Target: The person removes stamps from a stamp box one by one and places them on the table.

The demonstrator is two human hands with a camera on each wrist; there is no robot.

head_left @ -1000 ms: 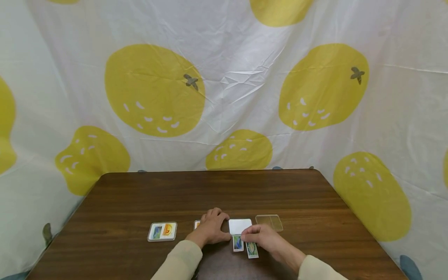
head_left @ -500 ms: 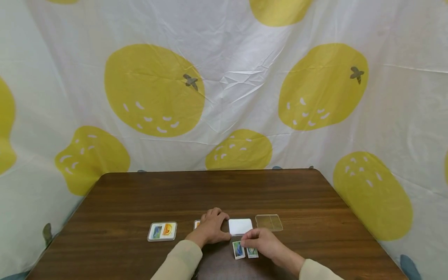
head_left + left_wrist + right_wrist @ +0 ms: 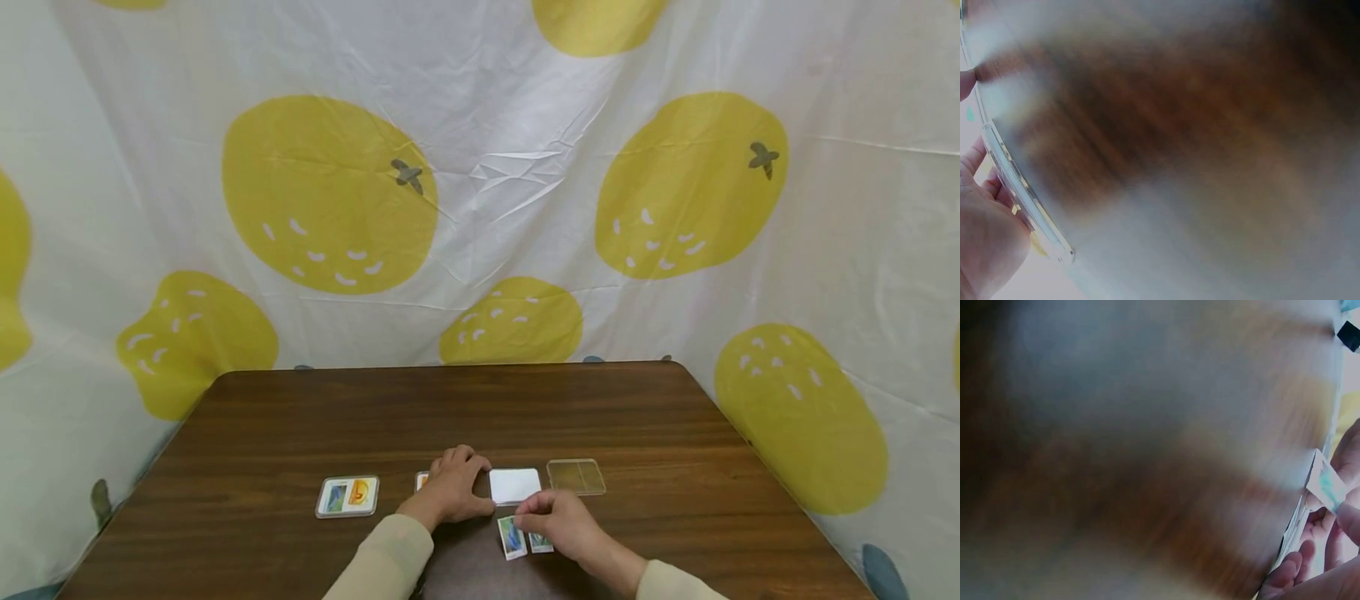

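In the head view my left hand (image 3: pixel 450 487) rests on the table, thumb and index finger spread at the left edge of a case holding a white card (image 3: pixel 515 486). My right hand (image 3: pixel 561 525) pinches a stamp (image 3: pixel 512 538) with a blue-green picture and white border, just in front of that case. Beside it, a second green stamp (image 3: pixel 540 542) lies partly hidden under the right hand. The right wrist view shows the pinched stamp (image 3: pixel 1327 484) tilted between fingertips. Another case (image 3: pixel 422 481) is mostly hidden behind the left hand; the left wrist view shows a clear case edge (image 3: pixel 1029 194).
To the left lies a clear case (image 3: pixel 348 497) with a blue-green and an orange picture inside. A transparent lid-like piece (image 3: pixel 577 477) with a dividing line lies right of the white card. Behind the brown wooden table (image 3: pixel 450 408) hangs a cloth (image 3: pixel 517 183) printed with yellow fruit.
My right hand has drawn the left stamp from the case's front edge toward me, and the stamp now tilts slightly. The second stamp has become more covered. My left hand stays put.
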